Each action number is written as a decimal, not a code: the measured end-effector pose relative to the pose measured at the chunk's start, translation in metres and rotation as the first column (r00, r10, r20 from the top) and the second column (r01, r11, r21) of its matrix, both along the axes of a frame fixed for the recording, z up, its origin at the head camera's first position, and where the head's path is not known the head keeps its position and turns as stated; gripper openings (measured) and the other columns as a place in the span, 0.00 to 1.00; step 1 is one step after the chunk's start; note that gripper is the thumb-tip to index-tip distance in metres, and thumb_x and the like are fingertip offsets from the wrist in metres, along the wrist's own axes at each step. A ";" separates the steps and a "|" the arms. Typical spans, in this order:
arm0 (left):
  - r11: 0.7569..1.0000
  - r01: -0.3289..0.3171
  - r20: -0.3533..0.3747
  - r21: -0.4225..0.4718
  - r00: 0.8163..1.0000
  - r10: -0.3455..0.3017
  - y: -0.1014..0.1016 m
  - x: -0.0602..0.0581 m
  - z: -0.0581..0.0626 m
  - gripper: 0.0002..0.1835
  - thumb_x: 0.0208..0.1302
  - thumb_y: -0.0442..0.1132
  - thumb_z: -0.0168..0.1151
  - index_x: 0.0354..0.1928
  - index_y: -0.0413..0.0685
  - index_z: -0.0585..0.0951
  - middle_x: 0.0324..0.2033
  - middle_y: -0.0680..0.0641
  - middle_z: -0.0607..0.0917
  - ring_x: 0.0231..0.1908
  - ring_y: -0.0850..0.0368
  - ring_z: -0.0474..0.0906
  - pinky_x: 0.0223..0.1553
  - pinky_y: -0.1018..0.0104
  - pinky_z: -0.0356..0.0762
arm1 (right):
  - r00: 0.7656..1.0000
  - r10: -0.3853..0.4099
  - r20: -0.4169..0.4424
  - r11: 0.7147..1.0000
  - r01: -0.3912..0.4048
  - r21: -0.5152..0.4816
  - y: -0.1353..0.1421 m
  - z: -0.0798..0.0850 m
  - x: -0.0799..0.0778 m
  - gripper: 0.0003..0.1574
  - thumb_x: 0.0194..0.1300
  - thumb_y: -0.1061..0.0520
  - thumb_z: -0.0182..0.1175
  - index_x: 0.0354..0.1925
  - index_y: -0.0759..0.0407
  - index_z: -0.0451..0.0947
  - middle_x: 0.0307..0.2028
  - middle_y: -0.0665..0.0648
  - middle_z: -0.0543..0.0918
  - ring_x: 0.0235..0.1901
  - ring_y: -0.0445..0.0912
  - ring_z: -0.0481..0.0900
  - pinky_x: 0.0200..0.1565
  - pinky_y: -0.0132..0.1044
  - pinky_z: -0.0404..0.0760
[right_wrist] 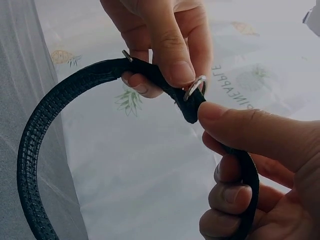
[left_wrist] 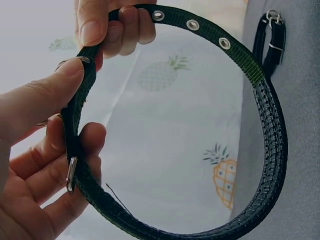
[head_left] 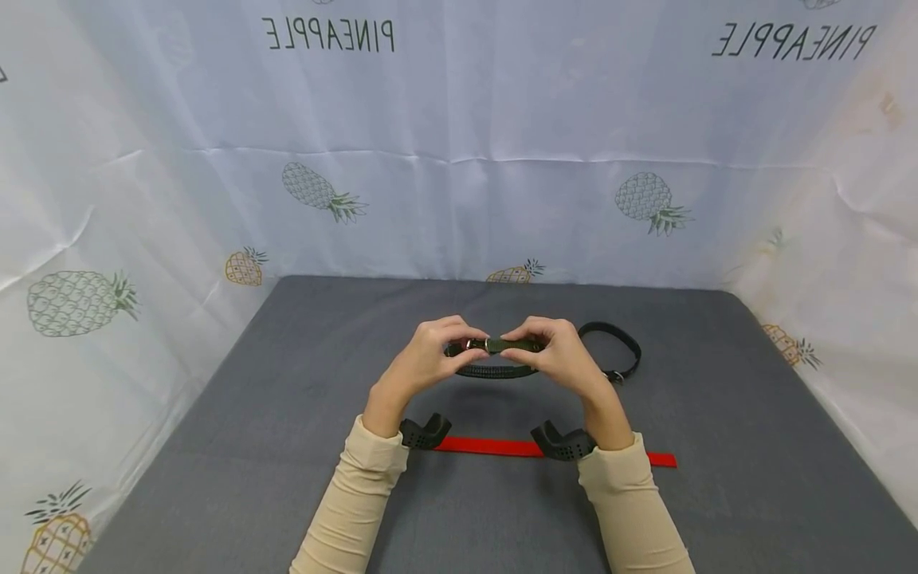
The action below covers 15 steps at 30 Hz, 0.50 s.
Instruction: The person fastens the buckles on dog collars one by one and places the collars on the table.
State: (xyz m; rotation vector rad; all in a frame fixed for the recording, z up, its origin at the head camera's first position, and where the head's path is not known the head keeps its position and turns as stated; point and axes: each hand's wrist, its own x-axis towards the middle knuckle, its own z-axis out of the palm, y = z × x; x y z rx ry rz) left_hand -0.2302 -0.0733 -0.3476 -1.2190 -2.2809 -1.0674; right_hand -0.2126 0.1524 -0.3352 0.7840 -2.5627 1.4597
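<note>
A dark green and black collar [head_left: 498,372] is held up as a loop above the table by both hands. My left hand [head_left: 430,347] pinches it beside a metal buckle [right_wrist: 195,88], thumb against the strap. On the other side, my right hand [head_left: 559,351] grips the strap end, its fingers curled round the webbing. In the left wrist view, metal-rimmed eyelets [left_wrist: 192,24] show along the green webbing, and a metal ring [left_wrist: 71,174] sits near the left fingers. The strap end runs at the buckle; how far it is threaded is hidden by the fingertips.
A second black collar [head_left: 636,351] with metal fittings lies looped on the grey table [head_left: 344,319], just beyond the right hand. A flat red strip [head_left: 495,447] lies crosswise beneath the wrists. Pineapple-print curtains [head_left: 459,215] surround the table's back and sides.
</note>
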 end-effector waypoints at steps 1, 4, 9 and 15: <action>1.000 0.000 0.000 -0.001 1.000 0.000 0.000 0.000 0.000 0.10 0.54 0.34 0.71 0.40 0.40 0.86 0.29 0.45 0.83 0.27 0.58 0.74 0.29 0.73 0.74 | 1.000 -0.002 0.002 1.000 0.002 0.004 0.000 0.000 0.000 0.11 0.55 0.63 0.69 0.40 0.65 0.85 0.33 0.63 0.84 0.23 0.33 0.73 0.26 0.28 0.75; 1.000 -0.004 0.008 -0.001 1.000 0.004 0.001 -0.001 -0.001 0.10 0.54 0.34 0.71 0.39 0.40 0.86 0.29 0.45 0.84 0.27 0.58 0.74 0.29 0.74 0.75 | 1.000 -0.006 0.002 1.000 0.006 0.009 0.000 0.000 -0.001 0.11 0.56 0.63 0.69 0.40 0.65 0.85 0.33 0.63 0.84 0.23 0.33 0.73 0.26 0.28 0.75; 1.000 -0.010 0.017 0.002 1.000 0.009 0.002 -0.002 -0.003 0.10 0.54 0.34 0.71 0.40 0.41 0.86 0.29 0.46 0.84 0.27 0.59 0.74 0.29 0.73 0.75 | 1.000 -0.009 0.006 1.000 0.009 0.012 -0.001 -0.001 -0.001 0.12 0.56 0.63 0.68 0.41 0.65 0.85 0.35 0.65 0.85 0.25 0.32 0.76 0.27 0.28 0.76; 1.000 -0.016 0.048 -0.014 0.999 0.017 0.003 -0.002 -0.003 0.11 0.57 0.35 0.70 0.42 0.41 0.84 0.31 0.45 0.84 0.29 0.58 0.76 0.34 0.71 0.78 | 0.999 0.008 0.034 1.000 -0.008 0.006 -0.005 -0.004 -0.003 0.19 0.60 0.63 0.66 0.50 0.66 0.80 0.37 0.66 0.84 0.27 0.32 0.74 0.29 0.28 0.73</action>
